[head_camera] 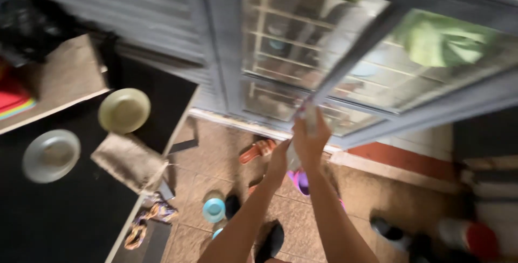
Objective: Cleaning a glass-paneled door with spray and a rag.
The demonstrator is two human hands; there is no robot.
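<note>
Both my arms reach forward to the lower corner of a grey-framed glass window sash [356, 52] that swings out over a tiled floor. My right hand [311, 140] is closed around a whitish object [308, 113] right at the sash's bottom edge; blur hides what the object is. My left hand [278, 161] is just below and left of it, fingers curled beside a pale piece [293, 160] hanging under the right hand. Whether the left hand grips it I cannot tell.
A black table [65, 214] on the left carries a yellow-green plate [124, 110], a grey plate [51, 156] and a burlap cloth [129, 161]. The floor holds an orange sandal [258, 150], a purple sandal [300, 182], a blue cup [214, 209] and dark shoes [272, 241].
</note>
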